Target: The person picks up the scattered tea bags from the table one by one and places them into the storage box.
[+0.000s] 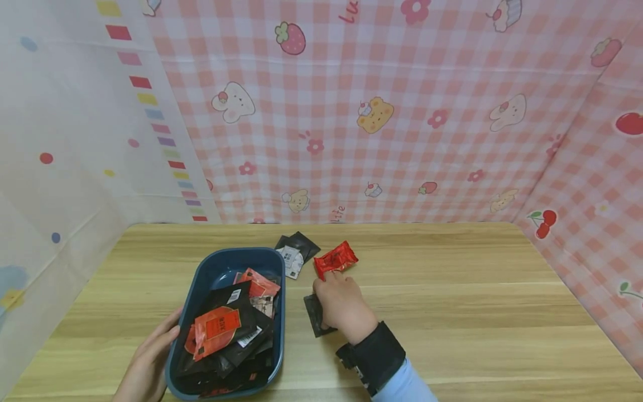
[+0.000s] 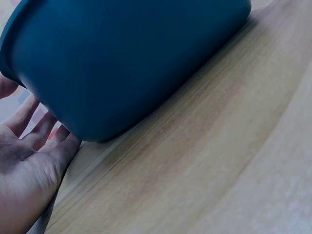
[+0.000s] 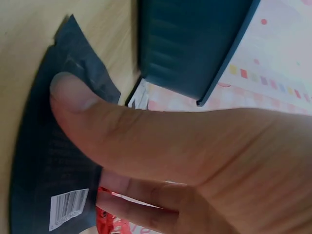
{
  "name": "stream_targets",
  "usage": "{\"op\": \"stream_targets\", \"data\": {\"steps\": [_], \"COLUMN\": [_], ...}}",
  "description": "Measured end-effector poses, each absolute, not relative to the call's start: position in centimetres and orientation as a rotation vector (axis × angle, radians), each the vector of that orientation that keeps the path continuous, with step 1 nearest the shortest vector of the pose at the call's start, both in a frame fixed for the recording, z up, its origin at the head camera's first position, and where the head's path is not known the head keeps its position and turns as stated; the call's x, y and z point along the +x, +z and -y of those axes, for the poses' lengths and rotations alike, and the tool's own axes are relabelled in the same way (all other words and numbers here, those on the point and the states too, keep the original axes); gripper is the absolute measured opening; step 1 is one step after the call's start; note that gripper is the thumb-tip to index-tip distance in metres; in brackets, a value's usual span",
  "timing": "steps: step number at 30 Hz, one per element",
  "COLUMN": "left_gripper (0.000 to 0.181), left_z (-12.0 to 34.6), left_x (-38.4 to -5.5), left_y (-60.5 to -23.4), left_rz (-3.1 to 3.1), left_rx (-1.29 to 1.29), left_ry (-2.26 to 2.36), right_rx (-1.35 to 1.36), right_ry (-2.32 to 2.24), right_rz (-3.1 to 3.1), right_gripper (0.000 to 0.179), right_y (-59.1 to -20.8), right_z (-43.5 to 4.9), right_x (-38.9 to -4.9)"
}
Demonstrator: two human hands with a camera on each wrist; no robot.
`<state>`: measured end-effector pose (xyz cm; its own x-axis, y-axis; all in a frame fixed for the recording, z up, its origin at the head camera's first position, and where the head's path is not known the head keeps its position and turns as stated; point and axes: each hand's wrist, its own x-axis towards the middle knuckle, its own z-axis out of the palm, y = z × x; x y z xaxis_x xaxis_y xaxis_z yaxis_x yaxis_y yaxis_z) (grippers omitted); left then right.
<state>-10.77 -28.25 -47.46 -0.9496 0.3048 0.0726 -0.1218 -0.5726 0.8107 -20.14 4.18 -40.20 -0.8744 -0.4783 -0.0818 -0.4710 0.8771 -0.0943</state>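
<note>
A dark blue plastic basin (image 1: 282, 335) stands on the table, loaded with black and orange-red sachets. My left hand (image 1: 148, 357) touches its outer left side with the fingers extended; in the left wrist view those fingers (image 2: 30, 124) lie against the wall below the rim. Right of the basin, my right hand (image 1: 344, 304) pinches a flat black sachet (image 1: 313, 315) on the tabletop. Seen from the right wrist, the thumb (image 3: 73, 92) presses the sachet's face, near a white barcode label, and the other fingers are at its far edge. A shiny red packet (image 1: 335, 259) lies just beyond my right fingertips.
Behind the basin's right corner lie black sachets (image 1: 303, 244) and a white-and-black one (image 1: 293, 262). The wooden table (image 1: 467, 312) extends to the right. Pink checked cloth (image 1: 331, 111) hangs along the back, and pale cloth stands at the left.
</note>
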Motion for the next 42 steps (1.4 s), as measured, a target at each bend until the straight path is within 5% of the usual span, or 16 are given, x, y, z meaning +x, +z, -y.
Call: {"op": "stream_targets", "data": {"steps": [11, 24, 42], "left_gripper": [0.046, 0.046, 0.047], "left_z": [28.2, 28.0, 28.2], "left_x": [-11.0, -11.0, -10.8], "left_y": [-47.6, -47.5, -47.6], "left_rz": [-1.381, -1.387, -1.363], "left_rx": [0.292, 0.306, 0.279], "left_ry": [2.561, 2.564, 2.567], "right_rx": [-0.759, -0.789, -0.995], "right_ry": [-0.026, -0.086, -0.318], "right_rz": [-2.99, -3.08, -3.357], "right_gripper": [0.063, 0.026, 0.014], "right_y": [-40.8, -39.9, -35.8], "right_z": [-4.3, -4.1, -4.1], "right_x": [-20.5, -20.3, -18.1]}}
